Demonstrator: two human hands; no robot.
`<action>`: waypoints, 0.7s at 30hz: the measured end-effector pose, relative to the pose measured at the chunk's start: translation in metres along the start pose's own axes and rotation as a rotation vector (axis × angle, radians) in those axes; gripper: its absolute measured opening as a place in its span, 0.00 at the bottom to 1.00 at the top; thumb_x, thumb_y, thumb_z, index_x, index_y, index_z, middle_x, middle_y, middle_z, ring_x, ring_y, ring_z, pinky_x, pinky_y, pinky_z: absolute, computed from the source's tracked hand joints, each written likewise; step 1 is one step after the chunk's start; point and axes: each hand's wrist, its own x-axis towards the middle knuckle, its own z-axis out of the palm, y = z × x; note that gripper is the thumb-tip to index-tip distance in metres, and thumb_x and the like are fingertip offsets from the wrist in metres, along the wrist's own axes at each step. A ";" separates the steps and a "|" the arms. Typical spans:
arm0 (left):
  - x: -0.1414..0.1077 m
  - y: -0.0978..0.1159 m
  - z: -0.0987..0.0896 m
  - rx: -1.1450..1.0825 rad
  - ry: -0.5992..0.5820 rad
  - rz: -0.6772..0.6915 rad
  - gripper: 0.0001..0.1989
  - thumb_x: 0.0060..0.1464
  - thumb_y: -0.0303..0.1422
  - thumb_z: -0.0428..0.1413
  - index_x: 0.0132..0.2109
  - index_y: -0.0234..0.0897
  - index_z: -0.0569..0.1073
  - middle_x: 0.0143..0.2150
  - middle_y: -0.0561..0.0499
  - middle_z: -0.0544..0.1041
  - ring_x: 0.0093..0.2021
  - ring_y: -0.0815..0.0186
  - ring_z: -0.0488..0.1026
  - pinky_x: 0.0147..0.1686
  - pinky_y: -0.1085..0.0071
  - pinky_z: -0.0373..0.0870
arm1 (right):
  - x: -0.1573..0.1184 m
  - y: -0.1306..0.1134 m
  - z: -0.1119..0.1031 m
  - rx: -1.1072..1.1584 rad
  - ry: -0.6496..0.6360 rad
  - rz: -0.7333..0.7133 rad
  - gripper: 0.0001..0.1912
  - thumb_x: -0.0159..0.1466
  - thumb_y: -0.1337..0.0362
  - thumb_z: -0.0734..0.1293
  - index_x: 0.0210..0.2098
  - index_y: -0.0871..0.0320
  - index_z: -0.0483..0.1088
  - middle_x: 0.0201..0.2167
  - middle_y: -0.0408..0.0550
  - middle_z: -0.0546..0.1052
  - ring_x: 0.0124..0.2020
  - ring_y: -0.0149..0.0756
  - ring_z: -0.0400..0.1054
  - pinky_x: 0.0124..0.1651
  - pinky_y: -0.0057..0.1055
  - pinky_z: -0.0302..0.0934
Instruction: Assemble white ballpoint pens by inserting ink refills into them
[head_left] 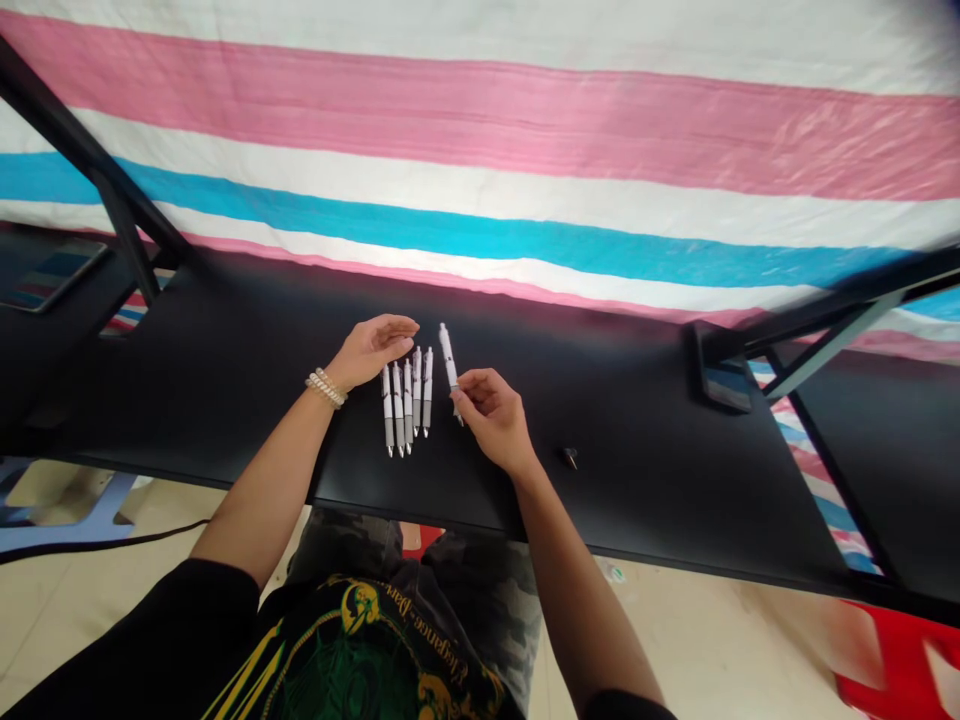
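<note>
There are six white pens (408, 400). Five lie in a row on the surface (615, 480), and one more pen (448, 358) is in the right hand (491, 420). There is one small dark thing (571, 458) off to the right, and one bracelet (325, 388) by the left hand (371, 352).

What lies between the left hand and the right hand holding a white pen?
Head view: a row of five white click pens lies on the black tabletop between the left hand and right hand.

Five white click pens (399, 408) with dark tips lie parallel and close together, slightly staggered, on the black tabletop (225, 400); a sixth pen (448, 358), tilted just beside them, is pinched near its lower end by the right hand (495, 420)
</note>
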 end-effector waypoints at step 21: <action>-0.001 0.005 0.035 -0.341 0.438 -0.033 0.19 0.49 0.43 0.67 0.41 0.33 0.76 0.38 0.44 0.81 0.39 0.57 0.82 0.44 0.58 0.79 | 0.046 0.005 0.028 -0.185 0.183 -0.231 0.13 0.62 0.58 0.70 0.46 0.52 0.78 0.44 0.49 0.77 0.40 0.36 0.73 0.43 0.35 0.70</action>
